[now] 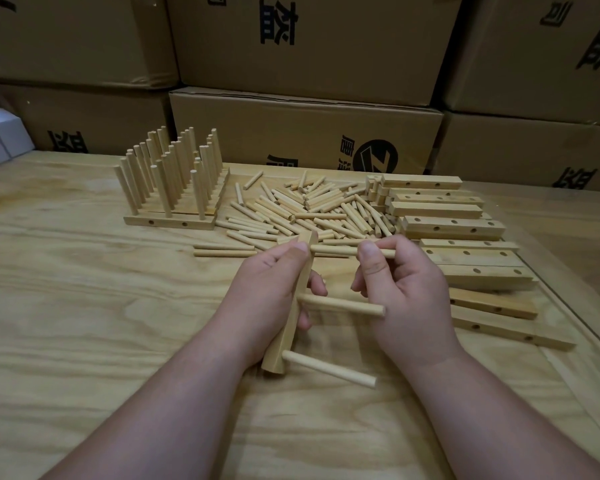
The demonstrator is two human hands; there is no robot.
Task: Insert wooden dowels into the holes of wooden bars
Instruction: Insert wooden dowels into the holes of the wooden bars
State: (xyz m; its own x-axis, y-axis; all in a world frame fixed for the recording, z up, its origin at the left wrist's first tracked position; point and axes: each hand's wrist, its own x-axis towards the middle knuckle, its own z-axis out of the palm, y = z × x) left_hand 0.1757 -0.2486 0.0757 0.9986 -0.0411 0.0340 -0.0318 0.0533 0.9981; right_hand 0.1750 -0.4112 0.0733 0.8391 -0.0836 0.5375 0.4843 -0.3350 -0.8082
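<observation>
Wood covers the bench point(84, 306), and one wooden bar point(293, 315) is gripped in the left hand point(274, 289), held nearly on end above it. Two dowels point(340, 305) are already seated in the bar and jut out to its right. A third dowel point(340, 251) is pinched between thumb and fingers of the right hand point(406, 289), its tip set at the bar's upper end. Beyond the bar a heap of loose dowels point(312, 209) is spread; right of the bar, bare bars point(465, 244) are stacked. Beyond and left of the bar, finished bars with upright dowels point(174, 181) are lined up. Cardboard boxes point(305, 133) are stacked behind
</observation>
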